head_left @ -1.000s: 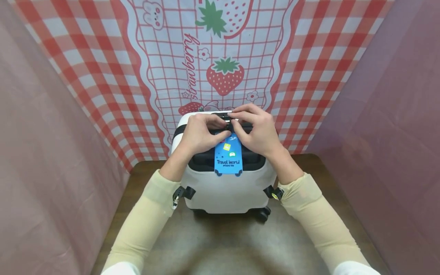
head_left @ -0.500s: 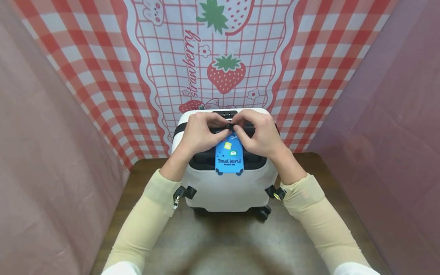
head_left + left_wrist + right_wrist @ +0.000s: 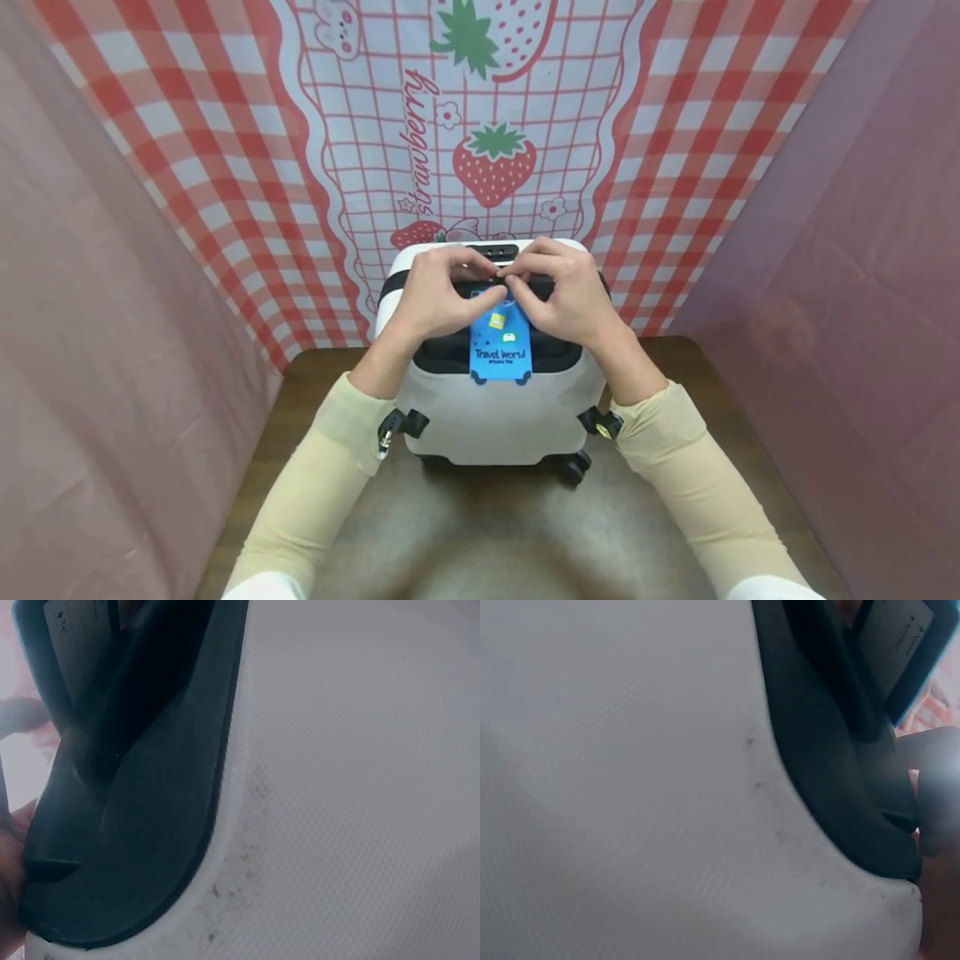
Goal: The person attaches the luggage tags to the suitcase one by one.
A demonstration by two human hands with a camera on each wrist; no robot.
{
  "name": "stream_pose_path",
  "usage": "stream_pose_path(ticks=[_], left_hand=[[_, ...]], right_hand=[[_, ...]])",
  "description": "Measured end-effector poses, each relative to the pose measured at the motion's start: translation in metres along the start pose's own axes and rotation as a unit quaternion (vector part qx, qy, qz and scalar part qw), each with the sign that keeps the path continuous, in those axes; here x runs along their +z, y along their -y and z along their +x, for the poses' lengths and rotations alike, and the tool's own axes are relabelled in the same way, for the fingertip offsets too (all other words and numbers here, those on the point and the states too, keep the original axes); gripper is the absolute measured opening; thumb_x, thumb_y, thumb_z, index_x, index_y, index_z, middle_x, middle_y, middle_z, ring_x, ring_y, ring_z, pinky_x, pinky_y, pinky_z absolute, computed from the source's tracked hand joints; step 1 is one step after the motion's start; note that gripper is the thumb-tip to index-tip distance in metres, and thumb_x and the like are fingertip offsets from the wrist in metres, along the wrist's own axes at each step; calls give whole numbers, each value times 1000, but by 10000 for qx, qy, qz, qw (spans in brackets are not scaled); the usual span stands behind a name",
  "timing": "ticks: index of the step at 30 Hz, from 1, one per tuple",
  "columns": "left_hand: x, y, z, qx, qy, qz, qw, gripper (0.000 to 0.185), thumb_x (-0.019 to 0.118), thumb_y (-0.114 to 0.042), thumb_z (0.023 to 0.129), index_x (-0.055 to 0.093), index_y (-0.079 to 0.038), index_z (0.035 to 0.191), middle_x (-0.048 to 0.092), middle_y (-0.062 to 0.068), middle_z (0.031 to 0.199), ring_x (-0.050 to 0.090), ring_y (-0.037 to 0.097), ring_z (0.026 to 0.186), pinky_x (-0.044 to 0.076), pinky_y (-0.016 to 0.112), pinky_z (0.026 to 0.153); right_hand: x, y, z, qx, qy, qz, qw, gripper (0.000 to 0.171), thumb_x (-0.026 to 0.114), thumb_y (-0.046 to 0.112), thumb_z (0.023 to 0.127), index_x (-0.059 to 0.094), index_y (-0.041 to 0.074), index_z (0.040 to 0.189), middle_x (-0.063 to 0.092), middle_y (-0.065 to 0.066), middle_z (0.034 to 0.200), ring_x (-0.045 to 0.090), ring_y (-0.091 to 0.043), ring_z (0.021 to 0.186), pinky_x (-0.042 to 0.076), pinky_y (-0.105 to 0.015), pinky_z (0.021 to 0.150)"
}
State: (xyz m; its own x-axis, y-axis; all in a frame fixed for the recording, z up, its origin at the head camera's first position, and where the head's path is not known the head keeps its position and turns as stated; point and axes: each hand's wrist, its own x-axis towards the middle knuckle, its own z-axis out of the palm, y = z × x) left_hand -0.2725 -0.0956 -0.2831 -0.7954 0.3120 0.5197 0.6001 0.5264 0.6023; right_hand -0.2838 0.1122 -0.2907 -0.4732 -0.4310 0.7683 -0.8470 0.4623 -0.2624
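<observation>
Hands point(image 3: 501, 293) pinching blue luggage tag point(image 3: 500, 346), white suitcase point(image 3: 498, 417), strawberry cloth point(image 3: 480, 125)

In front of me is a dark brown wooden table point(image 3: 315, 392); my white suitcase point(image 3: 498, 421) stands on it toward the far edge, a black wheel point(image 3: 573, 467) touching the wood.

Both hands, left hand point(image 3: 435, 296) and right hand point(image 3: 572, 296), pinch strap of blue luggage tag point(image 3: 500, 348) atop white suitcase point(image 3: 498, 417).
</observation>
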Motion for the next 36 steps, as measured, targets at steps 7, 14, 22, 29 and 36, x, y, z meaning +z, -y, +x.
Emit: stream_pose_path(ticks=[7,14,22,29,36], left_hand=[[1,0,0,-65,5,-105,9999,26,78,-32,83,75,-13,101,76,2,92,73,13,86,60,31,86],[0,1,-1,209,180,-457,9986,21,78,-21,82,72,-11,100,74,5,95,72,15,88,59,32,90],[-2,2,-3,408,259,-571,9972,18,76,-14,82,71,-9,99,71,7,95,71,17,89,59,33,91],[-2,2,-4,358,168,-536,9978,18,77,-20,83,73,-11,98,74,6,96,72,17,91,59,34,93],[1,3,-4,529,9,-400,9978,12,76,-17,85,75,-11,95,75,5,92,73,15,90,59,33,91]], right_hand=[[-6,-4,-1,272,55,763,9967,7,75,13,85,75,11,92,74,-3,85,65,-9,77,57,-28,77],[-9,-5,-2,653,452,777,9938,13,77,17,83,74,13,95,75,-2,92,69,-12,85,59,-35,83],[-13,11,4,957,703,1058,9873,14,80,12,81,72,8,93,73,-7,90,67,-18,83,59,-41,82],[-15,19,6,1022,753,977,9871,12,78,8,82,71,6,92,72,-8,88,64,-17,80,58,-39,80],[-10,0,2,1013,789,1146,9851,15,83,20,80,71,17,89,70,0,86,61,-11,80,56,-34,78]])
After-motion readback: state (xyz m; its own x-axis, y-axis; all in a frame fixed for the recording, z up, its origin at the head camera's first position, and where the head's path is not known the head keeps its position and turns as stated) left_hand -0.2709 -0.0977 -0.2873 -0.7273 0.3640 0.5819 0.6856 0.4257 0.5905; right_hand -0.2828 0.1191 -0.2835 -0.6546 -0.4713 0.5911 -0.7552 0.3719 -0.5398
